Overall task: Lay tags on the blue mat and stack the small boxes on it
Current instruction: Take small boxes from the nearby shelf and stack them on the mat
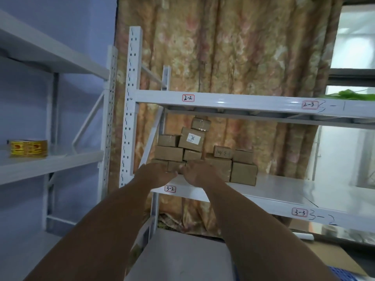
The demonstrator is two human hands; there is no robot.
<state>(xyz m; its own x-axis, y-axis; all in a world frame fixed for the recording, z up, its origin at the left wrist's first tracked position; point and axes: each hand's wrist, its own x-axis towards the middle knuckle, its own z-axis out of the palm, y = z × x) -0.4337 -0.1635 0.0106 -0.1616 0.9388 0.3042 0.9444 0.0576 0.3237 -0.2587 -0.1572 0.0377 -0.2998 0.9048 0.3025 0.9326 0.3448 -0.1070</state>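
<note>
Cardboard small brown boxes (169, 153) sit piled on the white metal shelf (284, 189), far centre. Person's left hand (160, 173) and right hand (199, 173) meet at the bottom row; fingers are blurred, so I cannot tell the grip. Box-fetching step; the next move calls for freeing one without toppling the pile.

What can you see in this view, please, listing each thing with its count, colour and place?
small brown cardboard boxes: about a dozen, brown, piled on the shelf marked 3-2
yellow roll of printed tags: one, yellow and red, on the left rack's shelf
white metal racks: two, white, left and centre
handwritten shelf labels: four, white with red edge, on shelf fronts
floral curtain: one, tan and pink, behind the centre rack
blue mat: one corner, blue, bottom right
left hand: at the pile's lowest boxes, grip unclear
right hand: beside it, grip unclear
</note>
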